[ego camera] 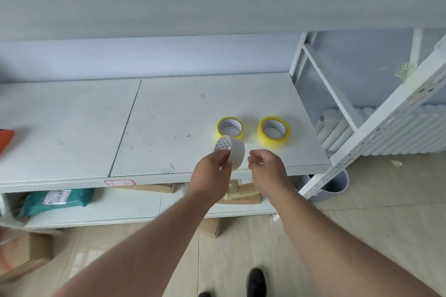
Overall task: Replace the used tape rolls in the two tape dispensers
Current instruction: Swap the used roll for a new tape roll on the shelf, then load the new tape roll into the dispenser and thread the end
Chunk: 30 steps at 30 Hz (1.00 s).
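Observation:
My left hand [212, 166] holds a used white cardboard tape core [232, 150] above the front of the white table [169, 116], tilted on its side. My right hand [266, 161] hovers just right of the core with its fingers loosely curled and nothing visibly in them. Two yellowish fresh tape rolls lie flat on the table behind the hands: one [229, 127] just beyond the core, the other [274, 132] to its right. An orange object [6, 138], cut off by the left edge, lies on the table.
A white metal rack [362, 113] stands at the table's right end, with a grey bin [335, 184] beneath it. Cardboard boxes [243, 194] and a green parcel [55, 200] sit on the lower shelf. More boxes [21, 253] lie on the floor at left.

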{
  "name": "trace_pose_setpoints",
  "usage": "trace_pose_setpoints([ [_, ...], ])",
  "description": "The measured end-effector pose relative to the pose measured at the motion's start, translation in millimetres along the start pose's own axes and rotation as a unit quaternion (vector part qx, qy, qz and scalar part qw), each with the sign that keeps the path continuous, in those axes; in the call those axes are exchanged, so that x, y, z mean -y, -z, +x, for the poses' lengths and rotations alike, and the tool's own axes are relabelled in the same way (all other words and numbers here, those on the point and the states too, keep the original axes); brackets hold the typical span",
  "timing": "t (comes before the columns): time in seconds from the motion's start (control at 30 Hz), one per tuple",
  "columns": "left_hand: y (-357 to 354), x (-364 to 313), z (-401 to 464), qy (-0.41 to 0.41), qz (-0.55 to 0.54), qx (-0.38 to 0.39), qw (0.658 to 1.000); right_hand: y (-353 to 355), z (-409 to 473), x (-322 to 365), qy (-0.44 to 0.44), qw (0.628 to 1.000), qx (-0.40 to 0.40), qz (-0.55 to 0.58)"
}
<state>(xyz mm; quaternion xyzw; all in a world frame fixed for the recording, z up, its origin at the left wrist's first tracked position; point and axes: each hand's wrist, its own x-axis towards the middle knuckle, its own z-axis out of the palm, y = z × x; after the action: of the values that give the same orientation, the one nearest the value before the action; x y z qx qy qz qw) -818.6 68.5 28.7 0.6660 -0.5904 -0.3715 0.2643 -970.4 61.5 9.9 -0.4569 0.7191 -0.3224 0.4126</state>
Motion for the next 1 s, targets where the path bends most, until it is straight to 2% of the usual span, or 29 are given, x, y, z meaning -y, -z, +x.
trace_pose_setpoints([
  [0.13,-0.1,-2.1,23.7,0.022,0.059,-0.057,0.996,5.5,61.5,10.8,0.105,0.978,0.033,-0.179],
  [0.33,3.2,13.2,45.0,0.049,0.098,-0.097,0.989,-29.8,112.6,17.7,0.188,0.89,0.128,-0.394],
  [0.43,3.5,19.9,52.9,0.045,0.122,-0.096,0.987,-46.3,128.2,11.7,0.198,0.842,0.123,-0.486],
  [0.53,2.2,24.9,59.9,0.039,0.14,-0.09,0.985,-51.1,140.8,5.9,0.208,0.816,0.092,-0.532],
  [0.63,0.4,29.5,66.7,0.033,0.156,-0.083,0.984,-46.6,147.0,4.4,0.225,0.822,0.081,-0.517],
  [0.87,-18.9,38.3,90.2,-0.016,0.243,-0.061,0.968,-5.0,147.6,42.3,0.233,0.903,0.011,-0.361],
  [1.0,-45.6,39.7,109.7,-0.058,0.306,-0.037,0.949,16.1,138.6,51.2,0.229,0.92,0.012,-0.318],
])
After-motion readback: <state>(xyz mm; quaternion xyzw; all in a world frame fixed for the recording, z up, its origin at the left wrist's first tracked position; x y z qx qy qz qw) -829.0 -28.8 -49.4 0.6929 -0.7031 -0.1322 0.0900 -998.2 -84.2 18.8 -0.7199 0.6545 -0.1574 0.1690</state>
